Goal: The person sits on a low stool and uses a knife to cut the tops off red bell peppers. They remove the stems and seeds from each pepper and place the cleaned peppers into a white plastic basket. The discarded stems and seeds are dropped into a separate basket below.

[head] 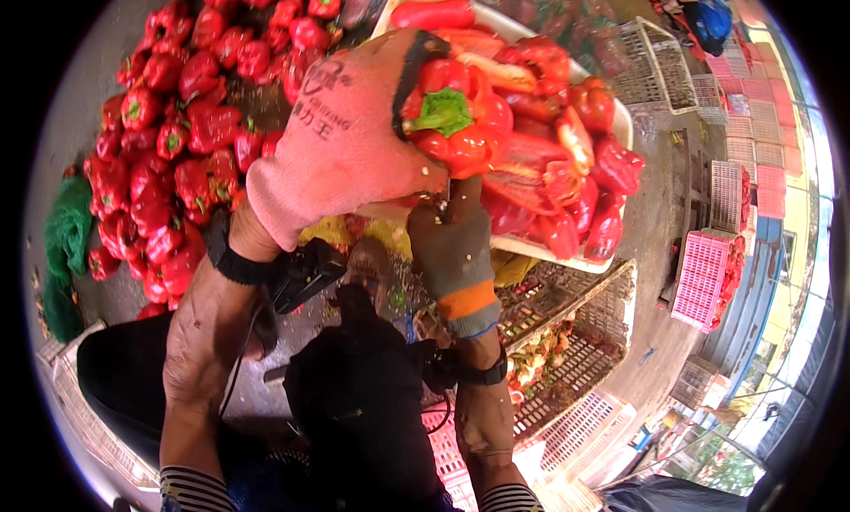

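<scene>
My left hand [352,127], in a pink work glove with dark printing, is wrapped around a red bell pepper [488,127]. The pepper's green stem [446,112] points towards me. Just below it my right hand [451,236], in a grey knit glove with an orange band, is closed around a small metal blade [445,198], apparently a knife. Its handle is hidden in the fist, and the blade's tip cannot be made out against the pepper. Behind both hands a white plastic tub [624,123] holds cut red pepper pieces [531,173].
Whole red bell peppers [199,127] lie heaped on the floor to the left, near a green net [66,246]. A dirty plastic crate [597,332] with pepper scraps [541,359] stands below the tub. Further right are pink crates [707,279] and a person in blue [710,20].
</scene>
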The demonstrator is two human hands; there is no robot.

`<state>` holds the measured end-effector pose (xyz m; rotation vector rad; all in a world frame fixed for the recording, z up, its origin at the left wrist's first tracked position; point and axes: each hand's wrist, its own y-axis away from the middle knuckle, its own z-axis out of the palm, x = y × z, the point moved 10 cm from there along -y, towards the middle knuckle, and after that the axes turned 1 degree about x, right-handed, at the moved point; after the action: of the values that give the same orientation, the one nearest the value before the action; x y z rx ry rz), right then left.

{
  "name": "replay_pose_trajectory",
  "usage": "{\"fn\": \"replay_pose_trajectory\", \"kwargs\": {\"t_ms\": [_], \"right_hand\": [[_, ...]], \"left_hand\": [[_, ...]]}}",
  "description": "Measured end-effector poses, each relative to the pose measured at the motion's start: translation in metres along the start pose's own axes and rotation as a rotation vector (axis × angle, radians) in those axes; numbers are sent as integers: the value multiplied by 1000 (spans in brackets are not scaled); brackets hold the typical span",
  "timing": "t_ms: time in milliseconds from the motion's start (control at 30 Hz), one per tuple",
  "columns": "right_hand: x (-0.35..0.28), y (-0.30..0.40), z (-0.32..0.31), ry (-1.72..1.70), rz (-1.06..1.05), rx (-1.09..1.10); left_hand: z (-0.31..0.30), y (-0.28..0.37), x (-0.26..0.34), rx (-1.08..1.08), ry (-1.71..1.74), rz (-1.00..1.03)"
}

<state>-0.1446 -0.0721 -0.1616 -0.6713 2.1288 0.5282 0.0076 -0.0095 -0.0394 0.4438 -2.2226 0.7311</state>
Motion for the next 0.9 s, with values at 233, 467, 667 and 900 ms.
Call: {"fn": "replay_pose_trajectory", "kwargs": {"t_ms": [233, 467, 667, 900], "right_hand": [[21, -15, -12, 6, 51, -19], [18, -25, -9, 66, -75, -22], [33, -28, -7, 45, 62, -164], [10, 11, -31, -374, 397, -95]], "left_hand": [[18, -21, -10, 2, 157, -104], [0, -2, -59, 256, 829, -203], [-27, -19, -44, 188, 587, -186], [-32, 30, -52, 109, 386, -166]]}}
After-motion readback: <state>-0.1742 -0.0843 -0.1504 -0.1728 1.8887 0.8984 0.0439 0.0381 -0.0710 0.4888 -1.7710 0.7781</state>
